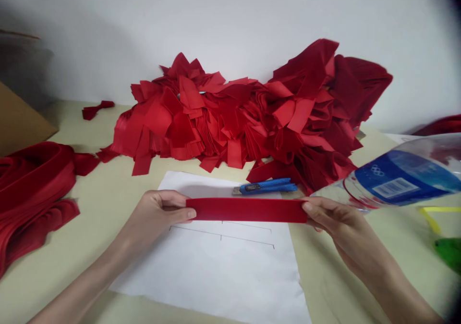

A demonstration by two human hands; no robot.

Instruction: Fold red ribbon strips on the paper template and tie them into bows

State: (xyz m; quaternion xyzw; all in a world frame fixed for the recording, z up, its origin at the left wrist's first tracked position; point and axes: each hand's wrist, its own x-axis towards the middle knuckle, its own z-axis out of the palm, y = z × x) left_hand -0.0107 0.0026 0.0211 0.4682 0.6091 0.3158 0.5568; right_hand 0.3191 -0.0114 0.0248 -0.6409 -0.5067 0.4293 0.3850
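A red ribbon strip (pixel 247 210) is stretched level between my two hands, above a sheet of white paper (pixel 216 271). My left hand (pixel 162 213) pinches its left end between thumb and fingers. At the other end, my right hand (pixel 333 216) grips the strip the same way. Thin black lines with short cross marks run over the paper just below the strip. Behind the strip lies a blue utility knife (pixel 266 186), partly on the paper's upper edge.
A large heap of cut red strips (pixel 234 117) spreads along the wall. Long red ribbon (pixel 39 180) lies coiled at left, near a cardboard box (pixel 21 117). A clear bottle with a blue label (pixel 399 175) lies at right, with a green object (pixel 448 252) nearer me.
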